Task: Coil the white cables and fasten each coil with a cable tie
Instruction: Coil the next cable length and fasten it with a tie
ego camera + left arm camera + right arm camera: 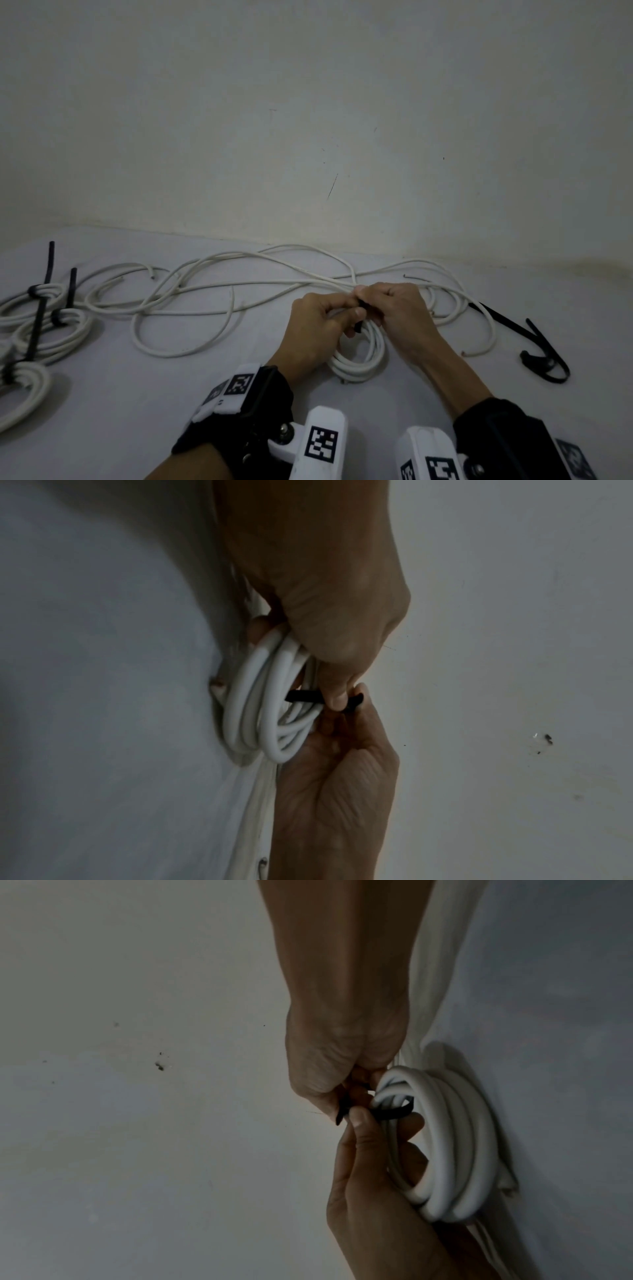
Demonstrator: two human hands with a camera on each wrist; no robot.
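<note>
A small coil of white cable (359, 365) stands on the pale surface between my hands. My left hand (337, 320) grips its top, with fingers through the loops in the right wrist view, where the coil (452, 1139) fills the right side. A black cable tie (358, 313) wraps the top of the loops. My left thumb presses on the tie (394, 1113). My right hand (375, 303) pinches the tie's free end. In the left wrist view, the tie (304, 697) crosses the coil (260, 704) and both hands' fingertips meet on it.
Loose white cables (205, 294) sprawl across the surface up to the wall. Three coils (44, 329) with black ties lie at the far left. Spare black cable ties (534, 346) lie to the right. A plain wall (308, 137) stands close behind.
</note>
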